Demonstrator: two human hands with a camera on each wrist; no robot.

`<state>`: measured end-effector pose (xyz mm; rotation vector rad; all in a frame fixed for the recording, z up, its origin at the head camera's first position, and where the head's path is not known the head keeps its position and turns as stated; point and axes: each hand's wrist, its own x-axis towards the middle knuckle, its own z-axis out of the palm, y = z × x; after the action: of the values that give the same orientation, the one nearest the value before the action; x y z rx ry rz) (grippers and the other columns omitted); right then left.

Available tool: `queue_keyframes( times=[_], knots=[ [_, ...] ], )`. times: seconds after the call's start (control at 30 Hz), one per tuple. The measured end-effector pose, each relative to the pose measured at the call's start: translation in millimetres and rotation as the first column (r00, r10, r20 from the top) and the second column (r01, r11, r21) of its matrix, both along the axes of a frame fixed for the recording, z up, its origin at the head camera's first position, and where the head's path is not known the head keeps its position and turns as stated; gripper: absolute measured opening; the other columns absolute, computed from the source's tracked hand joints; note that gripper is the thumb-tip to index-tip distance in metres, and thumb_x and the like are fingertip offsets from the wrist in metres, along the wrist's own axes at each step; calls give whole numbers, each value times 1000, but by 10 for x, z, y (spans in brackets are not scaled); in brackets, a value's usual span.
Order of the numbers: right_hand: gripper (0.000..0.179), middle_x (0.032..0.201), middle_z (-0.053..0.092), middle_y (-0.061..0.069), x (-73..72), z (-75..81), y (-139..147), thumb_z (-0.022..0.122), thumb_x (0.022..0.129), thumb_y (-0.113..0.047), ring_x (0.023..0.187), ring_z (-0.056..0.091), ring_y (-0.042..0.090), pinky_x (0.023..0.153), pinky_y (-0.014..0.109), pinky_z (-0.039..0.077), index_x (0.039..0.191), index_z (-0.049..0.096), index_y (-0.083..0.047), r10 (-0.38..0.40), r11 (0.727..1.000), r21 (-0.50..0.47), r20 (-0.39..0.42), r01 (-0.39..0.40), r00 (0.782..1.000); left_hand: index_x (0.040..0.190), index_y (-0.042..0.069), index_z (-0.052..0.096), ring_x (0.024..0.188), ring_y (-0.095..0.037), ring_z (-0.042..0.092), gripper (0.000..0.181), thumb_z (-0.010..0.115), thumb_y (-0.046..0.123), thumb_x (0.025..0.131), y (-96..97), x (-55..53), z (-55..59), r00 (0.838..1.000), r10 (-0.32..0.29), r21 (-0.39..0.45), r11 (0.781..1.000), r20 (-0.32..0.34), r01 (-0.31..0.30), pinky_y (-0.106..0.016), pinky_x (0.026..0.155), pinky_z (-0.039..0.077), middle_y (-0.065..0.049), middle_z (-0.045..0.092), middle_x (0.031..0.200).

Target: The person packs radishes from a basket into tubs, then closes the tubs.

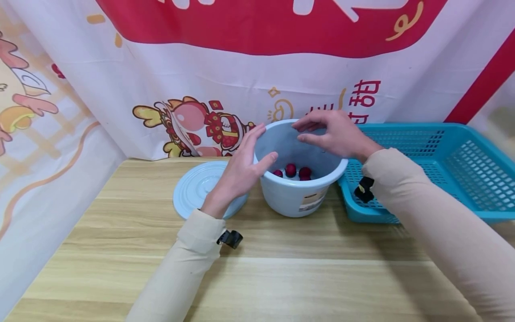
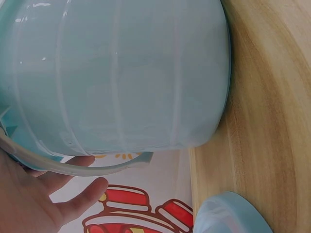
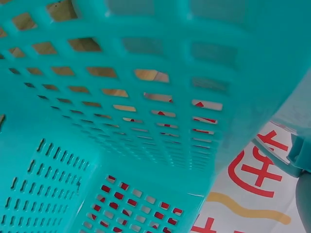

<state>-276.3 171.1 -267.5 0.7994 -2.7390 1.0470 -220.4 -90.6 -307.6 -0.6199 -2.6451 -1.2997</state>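
A light blue bucket (image 1: pixel 277 194) stands upright on the table, its front label partly visible. Inside at the bottom lie several small, round, dark red things (image 1: pixel 290 169) that look like fruit. My left hand (image 1: pixel 241 167) is at the bucket's left rim with fingers extended. From the left wrist, the bucket's handle (image 2: pixel 99 169) hangs down the side, close by the fingers of that hand (image 2: pixel 29 204). My right hand (image 1: pixel 331 134) reaches over the right rim, fingers loosely bent above the opening, nothing visible in them. The right wrist view mostly shows the teal basket (image 3: pixel 160 187).
Left of the bucket, a round light blue lid (image 1: pixel 193 185) lies flat, partly behind my left forearm. The teal perforated basket (image 1: pixel 364 214) stands right beside the bucket, under my right forearm. A printed cloth (image 1: pixel 241 71) hangs behind the wooden table (image 1: pixel 281 286).
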Motion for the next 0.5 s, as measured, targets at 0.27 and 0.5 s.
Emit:
queue_keyframes(
  times=[0.27,0.5],
  knots=[
    [52,142,69,9,41,163,-7,80,95,-29,127,69,31,105,56,59,144,66,-17,19,999,34,108,-23,994,168,22,29,160,-23,33,77,57,51,102,13,4,5,1000,15,-5,1000,7,-14,-60,127,35,9,23,177],
    [59,153,61,8,173,322,-89,76,97,-36,133,66,33,106,59,57,151,59,-19,-8,1000,-15,164,11,986,169,25,28,160,-24,32,77,49,61,103,-17,-5,26,999,43,0,999,3,-43,-60,128,34,6,25,177]
  ],
)
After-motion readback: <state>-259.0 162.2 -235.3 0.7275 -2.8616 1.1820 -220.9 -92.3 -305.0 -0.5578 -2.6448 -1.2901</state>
